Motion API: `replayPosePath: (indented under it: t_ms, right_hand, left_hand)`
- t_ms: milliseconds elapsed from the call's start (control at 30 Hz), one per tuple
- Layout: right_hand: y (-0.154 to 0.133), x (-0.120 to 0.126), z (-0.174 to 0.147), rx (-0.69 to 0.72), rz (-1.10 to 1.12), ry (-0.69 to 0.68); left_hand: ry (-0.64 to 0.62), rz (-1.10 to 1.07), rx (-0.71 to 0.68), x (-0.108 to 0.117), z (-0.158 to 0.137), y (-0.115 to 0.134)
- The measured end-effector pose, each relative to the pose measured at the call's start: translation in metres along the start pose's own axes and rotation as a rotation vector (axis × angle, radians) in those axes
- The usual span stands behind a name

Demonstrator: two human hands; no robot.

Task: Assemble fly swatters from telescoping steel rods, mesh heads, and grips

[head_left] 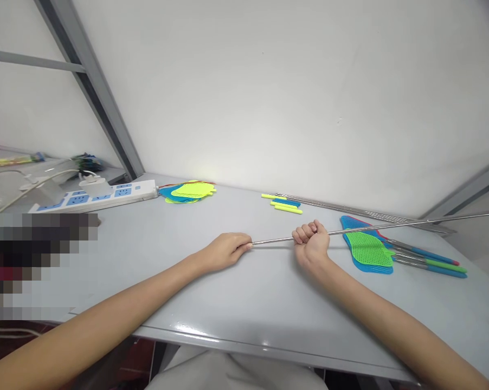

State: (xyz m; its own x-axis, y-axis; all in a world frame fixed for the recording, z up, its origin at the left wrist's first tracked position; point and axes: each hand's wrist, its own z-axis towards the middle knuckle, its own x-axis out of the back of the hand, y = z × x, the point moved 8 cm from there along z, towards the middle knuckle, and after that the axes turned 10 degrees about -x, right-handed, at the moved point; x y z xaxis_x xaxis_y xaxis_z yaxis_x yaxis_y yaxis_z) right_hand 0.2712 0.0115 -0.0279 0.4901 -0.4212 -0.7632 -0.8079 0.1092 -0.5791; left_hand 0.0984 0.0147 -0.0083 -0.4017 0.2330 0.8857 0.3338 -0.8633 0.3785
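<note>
Pinched at its left end between the thumb and fingers of the left hand (230, 251), a slim metal rod (272, 240) is held across the middle of the head view. The right hand (313, 246) is curled into a fist around the same rod farther along, palm side turned toward the camera, with a bare stretch of metal between the two hands. From the right fist the rod runs on to the right, rising slightly, and its far end reaches close to the right edge of the view. It passes over part of a blue fly swatter head (352, 222) with a red edge; whether it touches that head I cannot tell.

Just right of the right hand, fly swatters lie in an overlapping group on the grey table (236, 309), a green perforated head (368, 250) on top, their handles (445, 268) pointing right and ending in blue, green and red. Behind the hands, near the white wall (269, 92), several metal rods (350, 208) lie side by side, and at their left end is a small cluster of yellow and blue sticks (288, 209). Farther left, yellow and blue swatter heads (193, 189) are stacked beside the end of a white power strip (141, 192) with blue sockets, into which a white plug (95, 186) is set
</note>
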Motion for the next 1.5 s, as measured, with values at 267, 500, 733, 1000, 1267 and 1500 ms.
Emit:
replayPosePath:
  t_ms: [267,500,733,1000,1267,1500]
  right_hand:
    - [0.0,0.002,0.001,0.01,-0.036,0.009]
    - [0.004,0.003,0.0,-0.004,0.021,0.013]
    - [0.002,0.0,-0.004,0.025,0.033,-0.008]
    - [0.005,0.001,-0.007,0.024,0.055,-0.013]
    - [0.003,-0.005,-0.007,-0.055,0.044,-0.013]
    - [0.009,-0.008,-0.01,-0.114,0.045,-0.042]
  left_hand:
    - [0.004,0.005,0.005,0.0,0.001,0.0]
    - [0.008,0.027,0.003,0.0,0.0,-0.001]
    - [0.011,0.037,0.013,-0.001,0.0,-0.003]
    - [0.004,0.025,0.032,-0.002,-0.001,-0.006]
    - [-0.021,0.021,0.034,-0.004,0.002,-0.007]
    - [-0.056,0.011,0.039,-0.002,0.005,-0.007]
